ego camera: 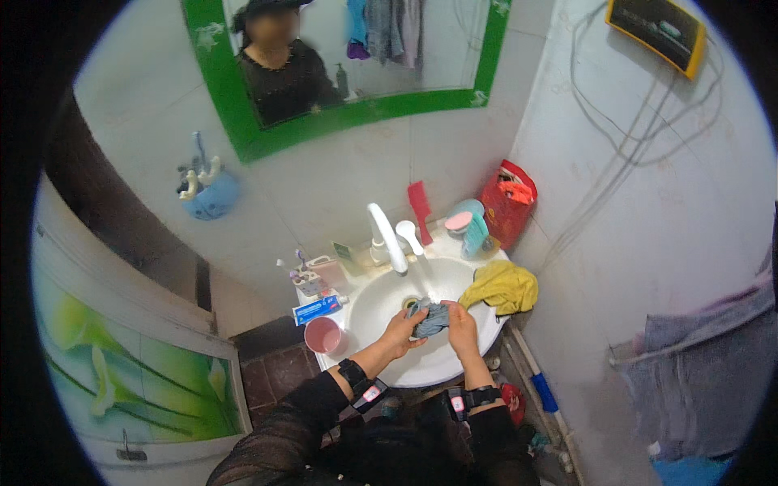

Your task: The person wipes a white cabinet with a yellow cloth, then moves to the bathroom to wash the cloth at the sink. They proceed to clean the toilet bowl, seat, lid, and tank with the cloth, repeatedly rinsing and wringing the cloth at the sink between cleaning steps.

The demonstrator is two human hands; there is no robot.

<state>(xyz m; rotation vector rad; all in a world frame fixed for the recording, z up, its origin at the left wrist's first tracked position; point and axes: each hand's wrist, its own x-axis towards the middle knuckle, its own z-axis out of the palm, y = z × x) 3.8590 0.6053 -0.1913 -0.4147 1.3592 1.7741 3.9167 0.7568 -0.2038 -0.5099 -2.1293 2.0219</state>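
Observation:
Over the white washbasin (389, 364), a bunched grey-blue cloth (433, 321) hangs between my two hands. My left hand (400, 333) grips its left side, thumb on top. On the right side, my right hand (460, 328) pinches the cloth between thumb and fingers. Just beyond the cloth is the drain (411, 302), partly hidden by it. The white faucet (387, 237) arches over the bowl, its lever handle (409, 236) beside it; a thin stream of water seems to fall near the cloth. A yellow cloth (501, 288) lies crumpled on the basin's right rim, close to my right hand.
On the left ledge stand a pink cup (323, 336), a toothpaste tube (317, 310) and a toothbrush holder (308, 283). Behind the basin are a red comb (419, 212), brushes (475, 236) and a red bag (510, 206). A green-framed mirror (364, 115) hangs above; towels (687, 376) hang right.

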